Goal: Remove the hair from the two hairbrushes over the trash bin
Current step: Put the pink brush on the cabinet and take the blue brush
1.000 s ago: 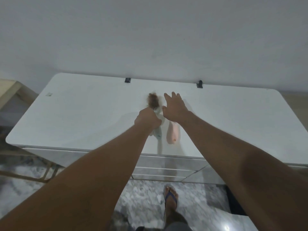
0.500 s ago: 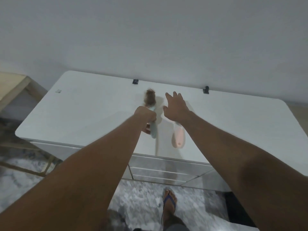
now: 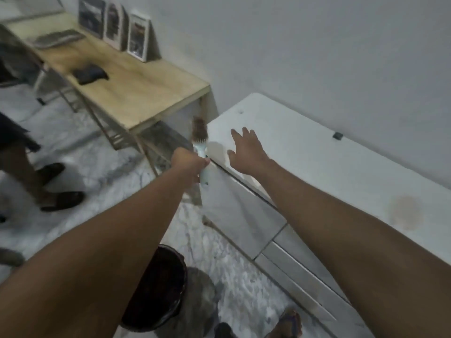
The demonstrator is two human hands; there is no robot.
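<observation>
Left hand [image 3: 189, 164] grips the pale blue handle of a brush [image 3: 200, 142], fingers curled round it, at the left end of a white dresser [image 3: 329, 172]. The brush points away from the camera, its head matted with brown hair and blurred; most of the handle is hidden inside the fist, with only its end showing below. Right hand [image 3: 246, 150] is open just to the right, fingers spread and holding nothing, over the dresser top; whether it touches the surface cannot be told.

A dark trash bin [image 3: 170, 289] stands on the marble floor near the camera, well nearer than the brush, and its left part is hidden by the left forearm. A faint brownish patch [image 3: 402, 213] on the dresser top at right is too blurred to make out. At far left a wooden desk [image 3: 136, 91] carries picture frames [image 3: 114, 28], a keyboard [image 3: 57, 39] and a dark object [image 3: 89, 73], all smeared. Another person's legs [image 3: 31, 172], in dark sandals, are cut off at the left edge.
</observation>
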